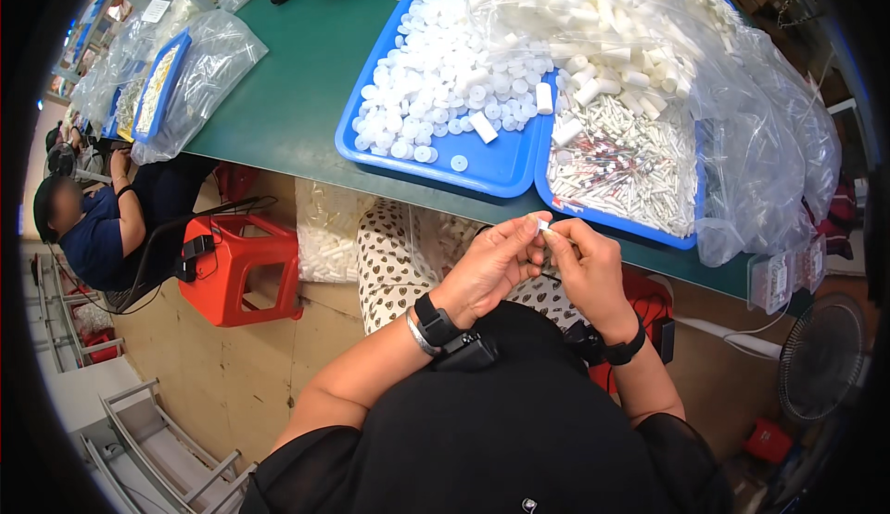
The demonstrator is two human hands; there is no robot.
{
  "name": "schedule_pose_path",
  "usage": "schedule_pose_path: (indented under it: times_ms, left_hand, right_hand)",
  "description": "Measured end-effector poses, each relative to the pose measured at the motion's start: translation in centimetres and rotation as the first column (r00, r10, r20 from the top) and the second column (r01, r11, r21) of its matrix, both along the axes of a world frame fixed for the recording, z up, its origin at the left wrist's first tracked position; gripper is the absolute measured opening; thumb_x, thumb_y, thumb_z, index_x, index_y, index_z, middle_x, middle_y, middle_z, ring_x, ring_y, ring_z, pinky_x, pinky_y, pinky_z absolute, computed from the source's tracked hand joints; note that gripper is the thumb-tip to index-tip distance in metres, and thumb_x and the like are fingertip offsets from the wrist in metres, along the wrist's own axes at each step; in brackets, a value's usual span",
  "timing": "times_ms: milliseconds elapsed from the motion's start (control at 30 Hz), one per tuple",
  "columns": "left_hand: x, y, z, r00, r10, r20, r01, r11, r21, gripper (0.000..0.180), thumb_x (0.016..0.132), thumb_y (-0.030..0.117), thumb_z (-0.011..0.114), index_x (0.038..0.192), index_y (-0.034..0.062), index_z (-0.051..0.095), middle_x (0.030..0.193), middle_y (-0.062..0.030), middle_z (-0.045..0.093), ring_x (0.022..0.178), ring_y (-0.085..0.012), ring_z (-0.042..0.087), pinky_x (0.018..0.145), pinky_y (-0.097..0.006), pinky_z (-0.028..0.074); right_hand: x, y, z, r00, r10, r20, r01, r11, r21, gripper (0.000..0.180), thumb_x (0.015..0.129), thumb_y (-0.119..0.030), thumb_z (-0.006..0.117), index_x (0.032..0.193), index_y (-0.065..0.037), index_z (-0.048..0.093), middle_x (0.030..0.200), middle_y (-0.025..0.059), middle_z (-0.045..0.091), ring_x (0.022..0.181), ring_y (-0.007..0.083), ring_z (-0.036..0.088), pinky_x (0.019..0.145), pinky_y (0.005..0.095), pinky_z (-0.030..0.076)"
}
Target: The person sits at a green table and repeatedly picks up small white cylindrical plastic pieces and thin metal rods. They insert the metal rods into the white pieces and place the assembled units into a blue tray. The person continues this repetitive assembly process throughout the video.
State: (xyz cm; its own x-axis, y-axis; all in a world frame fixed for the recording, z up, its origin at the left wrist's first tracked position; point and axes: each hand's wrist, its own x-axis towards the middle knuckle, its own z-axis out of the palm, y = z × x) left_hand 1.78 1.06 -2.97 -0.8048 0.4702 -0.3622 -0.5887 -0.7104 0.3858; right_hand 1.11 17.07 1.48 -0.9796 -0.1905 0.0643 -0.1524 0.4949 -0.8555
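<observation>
My left hand [491,266] and my right hand [591,270] meet just off the table's near edge, fingertips together. Between them they pinch a small white piece [543,226]; most of it is hidden by the fingers. Beyond my left hand lies a blue tray [371,148] heaped with translucent white plastic discs [464,78], with a few white cylinders on top. Past my right hand a second blue tray [640,230] holds many thin white sticks [640,166], some with red and dark parts. White cylinders [593,37] spill over it from a clear plastic bag [760,134].
A green table [278,106] stretches across in front of me. Far left, another person [93,227] sits near a red stool [236,273] and more bags. A fan [820,356] and a clear plastic box [771,280] are at the right.
</observation>
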Motion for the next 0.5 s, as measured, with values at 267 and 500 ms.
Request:
schedule_pose_path:
  times_ms: [267, 500]
  left_hand:
    - [-0.3, -0.9, 0.8, 0.988, 0.136, -0.072, -0.146, 0.974, -0.171, 0.036, 0.1, 0.031, 0.059, 0.119, 0.0008, 0.062, 0.086, 0.002, 0.058, 0.076, -0.0059, 0.056, 0.071, -0.021, 0.048]
    - [-0.3, -1.1, 1.6, 0.982, 0.11, -0.151, -0.15, 0.947, -0.285, 0.039, 0.102, 0.028, 0.056, 0.127, -0.001, 0.056, 0.105, -0.0082, 0.065, 0.095, -0.0147, 0.066, 0.085, -0.028, 0.055]
  right_hand:
    - [-4.0, 1.3, 0.9, 0.92, 0.084, -0.383, 0.052, 0.942, 0.333, 0.007, 0.087, -0.01, 0.065, 0.089, -0.004, 0.068, 0.083, 0.0127, 0.066, 0.072, 0.0314, 0.065, 0.064, 0.0388, 0.05]
    - [-8.0, 2.5, -0.2, 0.805, 0.42, -0.419, 0.014, 0.693, 0.721, 0.006, 0.071, -0.002, 0.059, 0.076, -0.005, 0.057, 0.075, 0.0098, 0.053, 0.077, 0.0311, 0.058, 0.07, 0.0418, 0.048]
